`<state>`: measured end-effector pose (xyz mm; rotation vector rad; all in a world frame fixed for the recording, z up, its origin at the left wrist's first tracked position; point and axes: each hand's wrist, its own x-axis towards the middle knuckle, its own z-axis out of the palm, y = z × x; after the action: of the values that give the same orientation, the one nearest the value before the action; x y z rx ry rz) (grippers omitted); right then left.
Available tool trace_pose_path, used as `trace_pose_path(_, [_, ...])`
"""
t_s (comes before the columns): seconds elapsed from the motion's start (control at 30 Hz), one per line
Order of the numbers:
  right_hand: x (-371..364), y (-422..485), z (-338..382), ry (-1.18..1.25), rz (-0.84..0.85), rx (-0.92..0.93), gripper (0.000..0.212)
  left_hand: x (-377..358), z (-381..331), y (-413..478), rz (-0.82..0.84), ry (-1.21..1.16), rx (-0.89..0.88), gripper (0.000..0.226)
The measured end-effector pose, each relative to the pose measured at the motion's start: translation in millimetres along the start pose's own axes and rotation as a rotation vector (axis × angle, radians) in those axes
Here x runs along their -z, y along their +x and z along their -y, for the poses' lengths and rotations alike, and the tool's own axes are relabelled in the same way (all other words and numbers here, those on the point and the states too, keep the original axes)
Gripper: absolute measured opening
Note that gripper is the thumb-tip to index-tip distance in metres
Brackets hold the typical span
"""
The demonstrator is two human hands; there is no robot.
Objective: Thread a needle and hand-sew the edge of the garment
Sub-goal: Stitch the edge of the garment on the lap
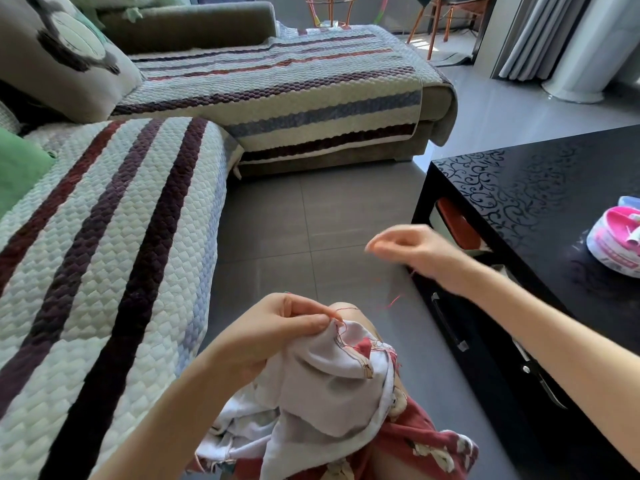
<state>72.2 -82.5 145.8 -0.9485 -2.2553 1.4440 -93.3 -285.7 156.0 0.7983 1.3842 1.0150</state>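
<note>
Nearest me, the white garment (329,386) lies bunched on the lap, and the left hand (277,327) pinches its edge. A red thread (391,303) leads up toward the raised, blurred right hand (415,254), whose fingertips are drawn together; I cannot tell on what. The black table (519,188) stands beyond.

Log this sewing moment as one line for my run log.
step: mid-stitch | left hand: pinches garment edge | right hand: raised, pinches thread | needle: too blurred to see

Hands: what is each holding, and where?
Left hand pinches the white garment at its stitched edge. Right hand seems to pinch the red thread, but it is blurred.
</note>
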Motion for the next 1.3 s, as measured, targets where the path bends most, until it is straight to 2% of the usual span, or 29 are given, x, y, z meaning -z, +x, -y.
trace_pose_path(0.07, [-23, -27, 20, 0.018, 0.229, 0.079, 0.01, -1, -1, 1, 0.007, -0.004, -0.007, 0.025])
trace_pose_path(0.13, [-35, -38, 24, 0.023, 0.311, 0.129, 0.011, -2, -3, 0, 0.022, 0.002, -0.015, 0.023])
trace_pose_path(0.4, [-39, -34, 23, 0.031, 0.356, 0.119, 0.009, -2, -7, 1, 0.025, 0.012, -0.003, 0.02])
trace_pose_path(0.53, [-42, -33, 20, 0.036, 0.422, 0.109, 0.027, -2, -9, 4, 0.012, 0.034, -0.007, 0.017])
trace_pose_path(0.73, [-33, -23, 12, 0.158, 0.257, 0.067, 0.014, 0, -8, 3, 0.021, 0.0, 0.026, 0.016])
trace_pose_path(0.8, [-28, -7, -4, 0.03, 0.089, 0.074, 0.015, 0, -6, 2, 0.027, -0.021, 0.034, 0.015])
trace_pose_path(0.87, [-24, 16, -36, -0.241, -0.134, 0.034, 0.015, 0, -5, 1, 0.051, -0.047, 0.038, 0.02])
trace_pose_path(0.93, [-15, 35, -80, -0.517, -0.284, -0.155, 0.017, 1, -5, 1, 0.07, -0.064, 0.044, 0.024])
trace_pose_path(1.03, [-10, 29, -134, -0.827, -0.276, -0.541, 0.023, 1, -3, 0, 0.075, -0.059, 0.056, 0.03])
trace_pose_path(1.1, [-18, 23, -145, -0.88, -0.27, -0.609, 0.024, 1, -2, 0, 0.071, -0.079, 0.059, 0.029])
trace_pose_path(1.17, [-30, 22, -128, -0.761, -0.279, -0.485, 0.026, 2, -1, 0, 0.071, -0.106, 0.06, 0.025])
trace_pose_path(1.23, [-38, 13, -85, -0.402, -0.231, -0.27, 0.026, 4, -2, 0, 0.082, -0.129, 0.067, 0.023])
trace_pose_path(1.3, [-43, -11, -27, 0.03, 0.015, -0.134, 0.023, 5, -3, 0, 0.087, -0.147, 0.07, 0.021])
